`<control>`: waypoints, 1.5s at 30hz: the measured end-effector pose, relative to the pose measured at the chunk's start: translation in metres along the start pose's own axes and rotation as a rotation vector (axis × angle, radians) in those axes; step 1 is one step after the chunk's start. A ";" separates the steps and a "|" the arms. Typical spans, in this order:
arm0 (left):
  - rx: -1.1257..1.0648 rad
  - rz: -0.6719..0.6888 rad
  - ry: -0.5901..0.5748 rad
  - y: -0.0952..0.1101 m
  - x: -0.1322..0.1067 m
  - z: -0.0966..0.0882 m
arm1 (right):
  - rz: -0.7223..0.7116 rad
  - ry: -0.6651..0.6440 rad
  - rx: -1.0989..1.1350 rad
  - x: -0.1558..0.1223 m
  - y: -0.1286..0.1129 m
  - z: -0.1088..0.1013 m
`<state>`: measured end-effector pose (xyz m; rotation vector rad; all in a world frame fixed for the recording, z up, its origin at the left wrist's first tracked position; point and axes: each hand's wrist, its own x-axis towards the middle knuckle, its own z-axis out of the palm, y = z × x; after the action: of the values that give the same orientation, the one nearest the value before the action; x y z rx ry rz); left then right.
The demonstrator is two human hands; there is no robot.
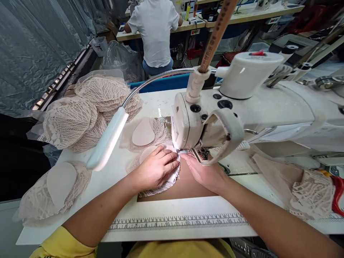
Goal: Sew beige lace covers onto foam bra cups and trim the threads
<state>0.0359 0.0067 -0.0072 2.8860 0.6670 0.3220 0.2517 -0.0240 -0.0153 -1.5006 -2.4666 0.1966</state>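
Observation:
Beneath the presser foot (184,151) of a white sewing machine (185,122) lies a beige lace cup piece (169,182) with a curved edge. My left hand (156,168) rests on it, fingers apart and pressing down just left of the needle area. On the other side, my right hand (205,173) lies low over a brown plate (193,188), its fingers stretched toward the presser foot and lace edge. The machine's guard hides part of that hand. Behind the left hand is another lace piece (157,129) with a smooth beige pad (143,132) on it.
Stacked lace pieces (72,118) fill the back left; a lace piece with a pad (61,184) lies front left. A lamp (107,139) arches over the table. Scraps (311,193) and red-handled scissors (338,195) lie right. A ruler strip (177,222) runs in front. A person (157,32) sits beyond.

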 end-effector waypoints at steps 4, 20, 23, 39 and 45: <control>-0.033 0.003 0.016 -0.001 -0.001 0.001 | -0.033 0.023 0.003 -0.002 0.002 0.002; 0.021 -0.025 0.065 -0.005 0.002 0.004 | -0.019 -0.040 -0.049 -0.001 -0.003 0.009; 0.029 -0.019 0.079 -0.006 0.002 0.005 | -0.030 -0.028 -0.053 -0.001 -0.003 0.009; 0.027 -0.025 0.086 -0.014 0.005 0.007 | -0.028 -0.017 -0.033 0.001 -0.001 0.009; 0.045 -0.039 0.115 -0.017 0.004 0.009 | -0.042 0.016 -0.036 0.003 -0.004 0.006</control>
<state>0.0341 0.0227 -0.0184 2.9099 0.7579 0.4760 0.2457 -0.0229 -0.0196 -1.4568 -2.4997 0.1335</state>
